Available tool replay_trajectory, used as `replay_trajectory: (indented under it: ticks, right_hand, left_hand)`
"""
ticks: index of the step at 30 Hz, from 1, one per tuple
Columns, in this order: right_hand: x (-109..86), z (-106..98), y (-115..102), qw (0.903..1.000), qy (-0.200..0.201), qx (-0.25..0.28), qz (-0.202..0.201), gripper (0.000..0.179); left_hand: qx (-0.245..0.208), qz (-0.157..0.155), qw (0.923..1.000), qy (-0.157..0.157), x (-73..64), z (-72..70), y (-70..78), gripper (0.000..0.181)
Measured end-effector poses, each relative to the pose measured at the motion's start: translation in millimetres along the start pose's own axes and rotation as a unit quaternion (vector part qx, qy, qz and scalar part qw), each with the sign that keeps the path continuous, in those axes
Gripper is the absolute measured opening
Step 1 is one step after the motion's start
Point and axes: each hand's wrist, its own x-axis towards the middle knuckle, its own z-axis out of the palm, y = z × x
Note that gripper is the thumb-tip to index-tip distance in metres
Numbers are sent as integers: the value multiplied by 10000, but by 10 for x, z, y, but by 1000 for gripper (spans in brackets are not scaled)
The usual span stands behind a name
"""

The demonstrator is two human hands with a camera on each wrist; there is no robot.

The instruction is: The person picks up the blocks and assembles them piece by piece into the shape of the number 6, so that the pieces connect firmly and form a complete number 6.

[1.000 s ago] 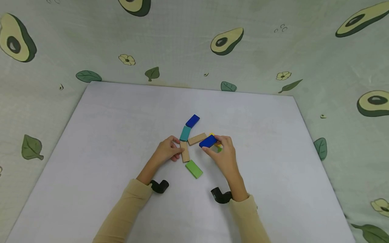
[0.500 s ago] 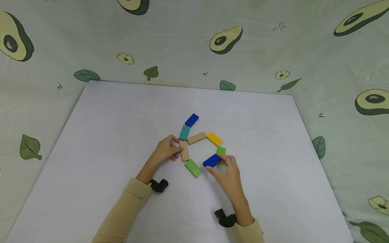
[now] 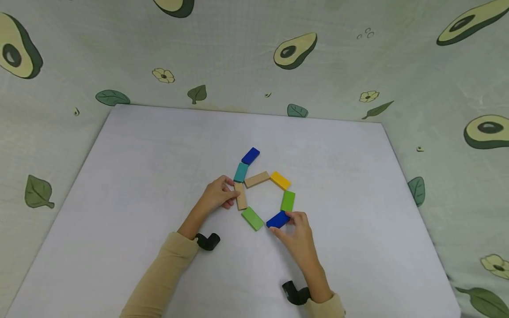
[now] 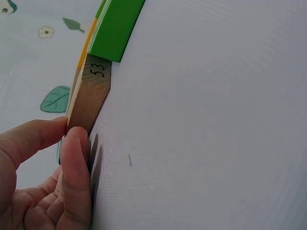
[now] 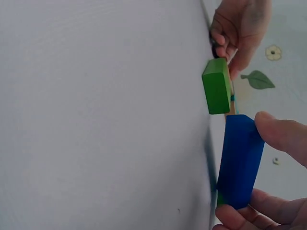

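My right hand (image 3: 299, 238) pinches a blue wooden block (image 3: 276, 219) by its two ends, thumb on one and fingers on the other. That block lies close below a green block (image 3: 288, 201) and right of a light green block (image 3: 252, 219). My left hand (image 3: 216, 194) has its thumb and fingertips on a plain wood block (image 3: 240, 197); its end, marked 53, shows in the left wrist view. A second plain block (image 3: 256, 179) and a yellow block (image 3: 280, 180) continue the ring. Off its upper left run a teal block (image 3: 241, 172) and another blue block (image 3: 251, 156).
All the blocks lie on a white table (image 3: 159, 145) with its far edge against a cloth backdrop (image 3: 238, 53) printed with avocados and leaves. A black wrist camera (image 3: 208, 241) sits at the left cuff, another (image 3: 295, 293) at the right.
My right hand has carried the blue block toward me, from over the yellow and green blocks down to the gap at the near side. The left hand stays at the plain block.
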Motion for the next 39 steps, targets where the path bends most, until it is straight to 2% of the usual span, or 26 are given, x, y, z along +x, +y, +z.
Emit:
replay_trajectory:
  ticks: [15, 25, 33, 39]
  right_hand:
    - [38, 83, -2, 9990, -126, -393, 181, 49]
    - [44, 50, -15, 9974, -59, -714, 29, 43]
    - [54, 52, -30, 9947, -141, -1016, 28, 45]
    - [42, 85, -31, 9915, -248, -1273, 106, 63]
  left_hand:
    - [54, 73, 10000, 11, 5, -5, -6, 37]
    - [40, 38, 10000, -10, 3, -2, -3, 37]
    - [40, 5, 10000, -14, 2, 5, -2, 37]
    - [16, 29, 10000, -10, 7, 0, -1, 37]
